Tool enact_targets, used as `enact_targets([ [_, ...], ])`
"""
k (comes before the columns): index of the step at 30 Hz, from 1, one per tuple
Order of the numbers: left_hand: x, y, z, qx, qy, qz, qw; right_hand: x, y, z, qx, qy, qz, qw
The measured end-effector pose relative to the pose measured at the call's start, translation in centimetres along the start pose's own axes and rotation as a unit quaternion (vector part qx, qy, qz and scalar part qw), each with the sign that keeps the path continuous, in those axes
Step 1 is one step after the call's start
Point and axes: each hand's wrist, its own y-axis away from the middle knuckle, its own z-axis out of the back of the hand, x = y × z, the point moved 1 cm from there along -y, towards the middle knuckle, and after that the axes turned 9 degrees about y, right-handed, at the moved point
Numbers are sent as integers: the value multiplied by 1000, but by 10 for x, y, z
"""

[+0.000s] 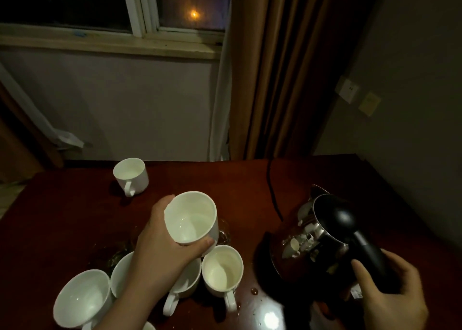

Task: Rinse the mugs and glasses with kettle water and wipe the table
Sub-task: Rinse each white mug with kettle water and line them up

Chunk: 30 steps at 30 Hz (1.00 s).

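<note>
A dark red wooden surface [75,204] stands below a night window [112,7] and brown curtain [287,67]. Left hand [162,249] fingers clasp a white mug [191,217] held above clustered mugs; right hand [390,287] fingers wrap the kettle [322,234] handle.

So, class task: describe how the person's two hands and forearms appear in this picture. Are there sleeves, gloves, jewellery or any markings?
Both hands are bare: no gloves on the left hand or the right hand. The left forearm shows uncovered down to the frame's bottom edge, with no sleeve, watch or bracelet. The right hand is cut off near the wrist, so any sleeve there cannot be judged. No rings or markings show on the visible fingers, though the light is dim.
</note>
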Motion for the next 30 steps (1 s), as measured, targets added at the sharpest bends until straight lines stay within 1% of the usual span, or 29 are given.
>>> enact_targets([
  [6, -1, -7, -10, -1, 0, -6, 1000, 3, 6, 2, 44, -32, -33, 998],
  [9, -6, -6, -17, 15, 18, -8, 1000, 1, 10, 2, 75, -33, -43, 996],
  [17, -14, -1, -25, 71, 33, -5, 997, -10, 7, 18, 152, -23, 12, 988],
  [19, -14, 0, -25, 73, 29, -7, 997, -12, 7, 18, 148, -24, 12, 989],
  [23, -12, 1, -21, 68, 26, -10, 997, -20, 11, 24, 124, -45, -38, 991],
  [25, -11, 1, -19, 59, 25, -5, 998, -22, 13, 26, 125, -59, -54, 989],
  [30, -9, 1, -19, 51, 20, -5, 998, -17, 17, 24, 129, -51, -42, 989],
])
